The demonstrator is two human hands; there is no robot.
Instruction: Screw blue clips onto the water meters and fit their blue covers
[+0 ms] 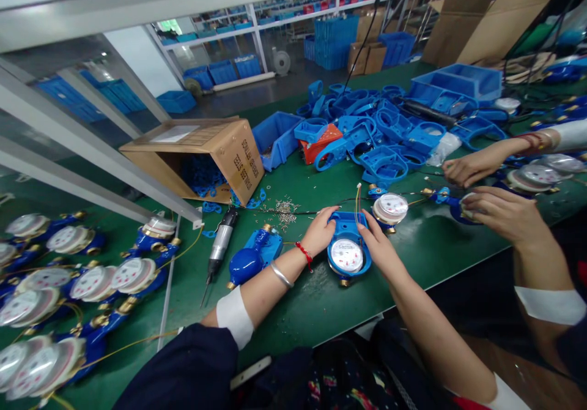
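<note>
Your left hand (321, 229) and right hand (380, 245) hold a blue frame (343, 221) from both sides, each grip closed on its edge. The frame surrounds a meter (347, 256), dial up, near the tabletop's (305, 315) front edge. Leftward lie screws (287, 210) (a loose heap) and a screwdriver (222, 240).

On the bench (293, 321), a meter (347, 256) sits between my left hand (320, 232) and right hand (380, 243), a screwdriver (222, 243) to the left, a carton (238, 162) behind it.
</note>
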